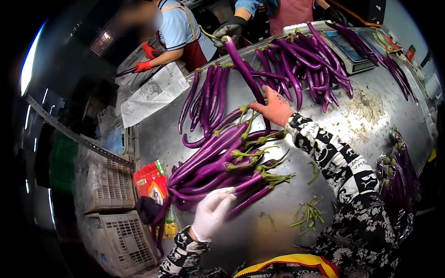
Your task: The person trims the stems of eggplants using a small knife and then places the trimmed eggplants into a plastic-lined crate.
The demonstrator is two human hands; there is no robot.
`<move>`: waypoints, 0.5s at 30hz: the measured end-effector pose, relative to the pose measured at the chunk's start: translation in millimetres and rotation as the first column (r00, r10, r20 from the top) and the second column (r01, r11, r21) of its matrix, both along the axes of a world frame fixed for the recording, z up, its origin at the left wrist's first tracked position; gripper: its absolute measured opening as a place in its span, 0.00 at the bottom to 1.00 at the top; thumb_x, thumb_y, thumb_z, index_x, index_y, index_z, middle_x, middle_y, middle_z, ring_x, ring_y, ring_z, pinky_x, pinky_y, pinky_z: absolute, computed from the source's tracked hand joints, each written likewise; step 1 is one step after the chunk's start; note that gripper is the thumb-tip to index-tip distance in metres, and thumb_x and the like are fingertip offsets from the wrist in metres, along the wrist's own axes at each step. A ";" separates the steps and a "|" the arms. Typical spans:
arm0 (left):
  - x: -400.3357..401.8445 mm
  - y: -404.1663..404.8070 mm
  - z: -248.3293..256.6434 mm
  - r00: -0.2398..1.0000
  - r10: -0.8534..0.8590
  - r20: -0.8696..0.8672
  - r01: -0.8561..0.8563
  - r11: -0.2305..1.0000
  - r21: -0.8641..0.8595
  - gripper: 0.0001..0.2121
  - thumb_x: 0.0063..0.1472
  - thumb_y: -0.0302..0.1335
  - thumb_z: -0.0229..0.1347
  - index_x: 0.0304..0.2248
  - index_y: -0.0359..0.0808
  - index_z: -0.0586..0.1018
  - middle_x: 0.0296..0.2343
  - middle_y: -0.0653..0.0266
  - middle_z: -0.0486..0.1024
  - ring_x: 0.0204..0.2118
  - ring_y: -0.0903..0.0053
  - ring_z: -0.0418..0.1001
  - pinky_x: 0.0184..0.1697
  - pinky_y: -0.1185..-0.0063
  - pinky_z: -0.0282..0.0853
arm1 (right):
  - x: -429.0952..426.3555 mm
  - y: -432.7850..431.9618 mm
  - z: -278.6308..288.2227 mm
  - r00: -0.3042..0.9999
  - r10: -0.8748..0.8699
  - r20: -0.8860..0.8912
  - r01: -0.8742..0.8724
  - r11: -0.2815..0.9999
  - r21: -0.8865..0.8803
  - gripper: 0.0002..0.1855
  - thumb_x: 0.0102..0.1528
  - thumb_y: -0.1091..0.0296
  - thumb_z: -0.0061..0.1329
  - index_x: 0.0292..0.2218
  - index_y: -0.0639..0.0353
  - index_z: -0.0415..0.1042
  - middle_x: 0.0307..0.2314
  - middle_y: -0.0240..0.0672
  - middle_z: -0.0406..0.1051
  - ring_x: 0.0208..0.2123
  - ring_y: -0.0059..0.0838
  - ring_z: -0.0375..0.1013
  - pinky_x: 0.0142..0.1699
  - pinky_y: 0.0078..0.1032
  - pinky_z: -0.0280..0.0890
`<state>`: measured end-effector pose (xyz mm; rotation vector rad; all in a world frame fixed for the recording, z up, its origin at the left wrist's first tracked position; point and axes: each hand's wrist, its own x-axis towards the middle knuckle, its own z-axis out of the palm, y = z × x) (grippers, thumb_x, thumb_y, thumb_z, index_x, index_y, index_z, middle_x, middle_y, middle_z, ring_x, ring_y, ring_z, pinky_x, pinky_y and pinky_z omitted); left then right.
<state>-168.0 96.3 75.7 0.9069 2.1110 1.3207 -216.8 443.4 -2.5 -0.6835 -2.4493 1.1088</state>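
Observation:
A large heap of long purple eggplants with green stems lies on the metal table in front of me. My left hand, in a white glove, is at the heap's near edge, fingers bent close together; whether it grips anything is not clear. My right hand, in an orange-pink glove, has its thumb and fingers around the lower part of one long eggplant. A co-worker's gray-gloved hand is at that eggplant's upper end. Cut green stems lie near my right sleeve.
More eggplants lie beyond the heap, and a larger pile lies beside a scale. Bagged eggplants are at right. Plastic crates stand at left by a red package. A person in red gloves works beyond a newspaper.

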 end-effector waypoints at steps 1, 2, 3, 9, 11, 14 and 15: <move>2.0 6.3 0.7 1.000 -0.021 0.006 0.020 1.000 0.023 0.07 0.62 0.23 0.51 0.34 0.28 0.79 0.40 0.54 0.76 0.47 0.70 0.73 0.53 0.76 0.65 | -7.0 1.4 -6.3 0.999 -0.050 -0.002 0.050 0.996 0.072 0.44 0.52 0.45 0.53 0.58 0.69 0.53 0.47 0.52 0.67 0.48 0.44 0.69 0.54 0.32 0.62; 4.0 11.1 4.2 0.999 -0.047 0.003 0.047 0.998 0.035 0.07 0.62 0.23 0.51 0.34 0.28 0.79 0.41 0.54 0.76 0.47 0.70 0.73 0.53 0.76 0.65 | -12.7 6.3 -12.5 0.996 -0.081 -0.029 0.082 0.997 0.006 0.43 0.51 0.41 0.49 0.55 0.70 0.57 0.48 0.56 0.65 0.51 0.48 0.65 0.56 0.35 0.59; 7.3 12.4 5.9 0.998 -0.068 0.004 0.068 0.997 0.043 0.07 0.62 0.23 0.51 0.35 0.28 0.79 0.41 0.54 0.76 0.47 0.70 0.72 0.53 0.76 0.65 | -13.6 10.4 -12.2 0.996 -0.081 -0.035 0.081 0.997 0.004 0.43 0.51 0.41 0.49 0.55 0.70 0.57 0.48 0.56 0.65 0.51 0.48 0.65 0.56 0.35 0.59; 14.8 11.2 -5.5 0.995 -0.049 0.090 0.041 0.995 0.088 0.07 0.63 0.22 0.51 0.36 0.28 0.79 0.41 0.55 0.76 0.47 0.71 0.72 0.53 0.75 0.65 | -1.3 26.9 -9.4 0.995 -0.090 -0.037 0.084 0.989 -0.124 0.26 0.53 0.49 0.50 0.41 0.66 0.67 0.36 0.53 0.72 0.42 0.50 0.71 0.48 0.38 0.63; 18.2 11.4 -3.8 0.993 -0.040 0.107 0.030 0.995 0.097 0.08 0.62 0.22 0.51 0.38 0.28 0.78 0.41 0.55 0.75 0.47 0.70 0.73 0.53 0.75 0.65 | 20.9 15.5 16.8 0.989 -0.132 -0.066 0.134 0.991 0.023 0.24 0.53 0.51 0.52 0.40 0.65 0.68 0.32 0.50 0.73 0.37 0.47 0.73 0.44 0.39 0.65; 23.3 1.9 -0.3 0.967 0.110 0.228 -0.154 0.971 0.182 0.15 0.63 0.22 0.49 0.49 0.25 0.71 0.44 0.51 0.74 0.46 0.67 0.74 0.55 0.71 0.66 | 50.4 -24.2 45.6 0.945 -0.108 -0.309 0.139 0.987 0.080 0.22 0.52 0.53 0.55 0.38 0.62 0.68 0.25 0.43 0.72 0.28 0.41 0.73 0.36 0.35 0.66; 23.9 7.9 4.4 0.938 0.172 0.301 -0.250 0.937 0.243 0.19 0.63 0.23 0.50 0.53 0.25 0.66 0.45 0.50 0.73 0.47 0.64 0.73 0.54 0.70 0.66 | 67.2 -40.1 58.0 0.931 -0.098 -0.353 0.128 0.990 0.063 0.20 0.51 0.54 0.57 0.36 0.62 0.69 0.24 0.41 0.71 0.25 0.38 0.72 0.34 0.33 0.65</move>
